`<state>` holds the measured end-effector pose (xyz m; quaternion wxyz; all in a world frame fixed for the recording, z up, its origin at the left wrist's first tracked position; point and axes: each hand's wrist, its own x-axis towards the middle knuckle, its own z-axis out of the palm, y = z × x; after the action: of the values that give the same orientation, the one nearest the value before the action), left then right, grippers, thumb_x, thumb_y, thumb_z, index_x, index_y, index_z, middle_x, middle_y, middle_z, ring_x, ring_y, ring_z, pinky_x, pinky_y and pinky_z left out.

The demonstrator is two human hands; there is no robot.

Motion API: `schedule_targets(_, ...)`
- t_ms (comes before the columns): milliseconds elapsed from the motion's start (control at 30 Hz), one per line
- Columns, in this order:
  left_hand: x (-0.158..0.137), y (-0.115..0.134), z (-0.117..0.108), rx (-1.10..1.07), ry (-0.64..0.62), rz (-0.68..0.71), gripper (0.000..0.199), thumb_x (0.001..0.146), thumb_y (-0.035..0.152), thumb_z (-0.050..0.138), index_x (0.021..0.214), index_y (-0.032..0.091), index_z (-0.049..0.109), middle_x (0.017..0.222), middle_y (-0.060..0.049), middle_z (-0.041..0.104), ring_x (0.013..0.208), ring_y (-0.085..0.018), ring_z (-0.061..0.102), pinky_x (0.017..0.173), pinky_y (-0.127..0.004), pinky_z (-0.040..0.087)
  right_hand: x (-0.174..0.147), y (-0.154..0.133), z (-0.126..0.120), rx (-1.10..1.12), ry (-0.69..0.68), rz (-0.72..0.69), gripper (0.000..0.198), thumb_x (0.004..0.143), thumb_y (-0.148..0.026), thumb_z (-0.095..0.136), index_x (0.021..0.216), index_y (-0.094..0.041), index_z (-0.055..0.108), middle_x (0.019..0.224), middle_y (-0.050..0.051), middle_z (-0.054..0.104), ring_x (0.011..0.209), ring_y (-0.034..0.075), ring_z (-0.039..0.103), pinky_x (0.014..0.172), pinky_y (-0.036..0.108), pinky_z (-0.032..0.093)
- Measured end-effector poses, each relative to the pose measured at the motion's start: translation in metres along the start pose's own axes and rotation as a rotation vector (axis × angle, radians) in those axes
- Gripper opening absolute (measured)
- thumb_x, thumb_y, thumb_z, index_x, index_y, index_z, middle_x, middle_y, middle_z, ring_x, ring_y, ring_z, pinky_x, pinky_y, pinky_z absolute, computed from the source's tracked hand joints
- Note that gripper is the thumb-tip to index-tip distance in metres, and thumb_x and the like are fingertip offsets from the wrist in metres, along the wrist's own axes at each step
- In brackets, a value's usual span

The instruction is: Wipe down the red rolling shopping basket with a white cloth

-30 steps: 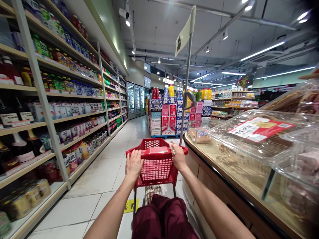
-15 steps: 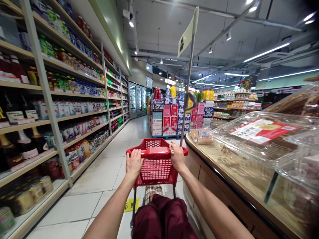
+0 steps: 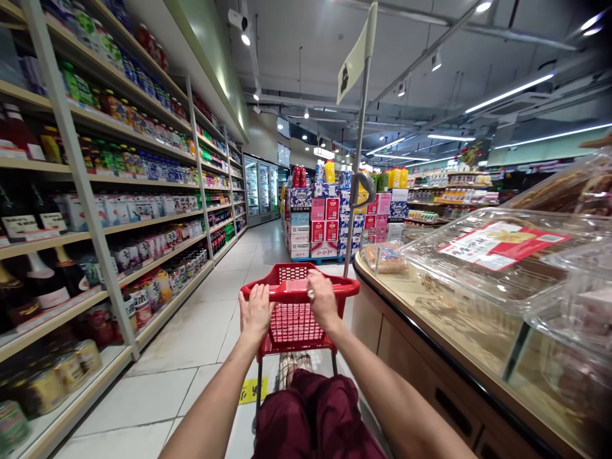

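Note:
In front of me stands a red plastic shopping cart point(image 3: 292, 325) with a lattice basket, and its handle bar crosses between my hands. My left hand point(image 3: 257, 309) lies over the left end of the handle, fingers curled on top of it. Near the handle's middle, my right hand point(image 3: 322, 298) is closed around the bar, slightly blurred, with a ring on one finger. A grey pole point(image 3: 359, 137) rises behind the cart's right side, bearing a pale flag point(image 3: 354, 60) and a grey hook-shaped piece.
Drink shelves point(image 3: 143, 182) line the left side. To the right is a wooden counter point(image 3: 406, 344) with clear plastic food boxes point(image 3: 507, 255). Stacked cartons point(image 3: 325, 220) stand ahead, with glass-door fridges point(image 3: 261, 185) behind. White floor tiles point(image 3: 191, 325) run along the aisle, with a yellow floor sticker point(image 3: 252, 391).
My right hand has slid left along the handle, from its right end towards the middle. My left hand stays on the left end. The view has shifted slightly.

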<state>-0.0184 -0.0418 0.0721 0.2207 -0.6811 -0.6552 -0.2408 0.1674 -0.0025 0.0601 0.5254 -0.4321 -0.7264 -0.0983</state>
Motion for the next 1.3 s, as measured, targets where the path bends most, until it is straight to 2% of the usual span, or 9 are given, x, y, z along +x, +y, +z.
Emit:
schedule_targets(133,-0.001,0.000,-0.001,0.001,0.009,0.009,0.044,0.082,0.024,0.037,0.125,0.018,0.045,0.128,-0.013,0.049,0.121,-0.026,0.041,0.103,-0.061,0.016,0.001,-0.017,0.006,0.043,-0.102,-0.192,0.046,0.080,-0.002,0.034,0.117,-0.020,0.054,0.128,0.008,0.050,0.123,0.017,0.039,0.103,0.042,0.029)
schedule_targets(267,-0.001,0.001,-0.001,-0.010,0.010,-0.006,0.045,0.081,0.023,0.037,0.125,0.019,0.044,0.129,-0.013,0.048,0.122,-0.026,0.040,0.103,-0.062,0.013,0.003,0.013,-0.013,-0.029,0.049,0.066,0.041,0.084,-0.007,0.030,0.115,-0.015,0.055,0.119,0.012,0.056,0.116,0.020,0.046,0.099,0.047,0.030)
schedule_targets(333,-0.002,0.004,0.000,-0.013,0.015,-0.010,0.044,0.081,0.022,0.037,0.125,0.019,0.045,0.129,-0.013,0.048,0.122,-0.026,0.040,0.103,-0.062,0.013,0.004,0.011,-0.008,-0.037,0.066,0.088,0.039,0.085,-0.008,0.030,0.113,-0.014,0.057,0.119,0.013,0.056,0.116,0.021,0.046,0.099,0.046,0.031)
schedule_targets(533,-0.003,0.006,-0.002,-0.005,0.005,0.007,0.043,0.082,0.023,0.037,0.124,0.019,0.046,0.130,-0.012,0.048,0.122,-0.026,0.040,0.103,-0.062,0.012,0.002,-0.038,0.023,0.010,-0.109,-0.227,0.043,0.081,-0.003,0.038,0.116,-0.019,0.055,0.129,0.007,0.049,0.124,0.019,0.038,0.103,0.041,0.030)
schedule_targets(733,-0.002,0.003,0.000,-0.003,0.008,0.000,0.043,0.082,0.024,0.037,0.125,0.018,0.045,0.130,-0.013,0.047,0.123,-0.026,0.039,0.103,-0.063,0.012,0.001,0.001,-0.007,-0.064,0.018,0.073,0.043,0.083,-0.005,0.032,0.118,-0.016,0.054,0.126,0.013,0.051,0.121,0.023,0.041,0.100,0.051,0.030)
schedule_targets(967,-0.001,0.000,0.001,0.018,0.000,-0.003,0.043,0.083,0.024,0.036,0.125,0.019,0.044,0.131,-0.012,0.046,0.124,-0.025,0.038,0.103,-0.062,0.013,0.003,-0.020,0.010,0.032,-0.078,-0.153,0.042,0.083,-0.004,0.034,0.117,-0.019,0.055,0.128,0.008,0.050,0.124,0.019,0.038,0.102,0.044,0.030)
schedule_targets(1133,-0.002,-0.001,0.004,0.032,-0.006,0.000,0.045,0.083,0.024,0.036,0.126,0.016,0.043,0.132,-0.012,0.045,0.126,-0.024,0.035,0.105,-0.058,0.012,0.000,0.013,-0.011,-0.031,0.069,0.132,0.041,0.084,-0.007,0.031,0.116,-0.015,0.055,0.123,0.012,0.053,0.119,0.021,0.044,0.100,0.050,0.030)
schedule_targets(1200,-0.002,0.001,0.004,0.037,-0.016,-0.011,0.045,0.083,0.024,0.035,0.127,0.016,0.042,0.133,-0.012,0.044,0.126,-0.025,0.035,0.105,-0.058,0.012,0.000,0.000,-0.002,-0.017,0.058,0.079,0.041,0.083,-0.006,0.032,0.116,-0.012,0.056,0.123,0.013,0.053,0.119,0.021,0.043,0.100,0.047,0.031)
schedule_targets(1300,-0.001,0.001,0.002,0.050,-0.028,-0.002,0.046,0.083,0.025,0.036,0.127,0.014,0.042,0.133,-0.012,0.044,0.126,-0.025,0.035,0.106,-0.055,0.013,0.001,-0.030,0.018,0.054,-0.044,-0.175,0.043,0.080,-0.003,0.037,0.116,-0.017,0.056,0.128,0.009,0.050,0.123,0.019,0.039,0.102,0.041,0.032)
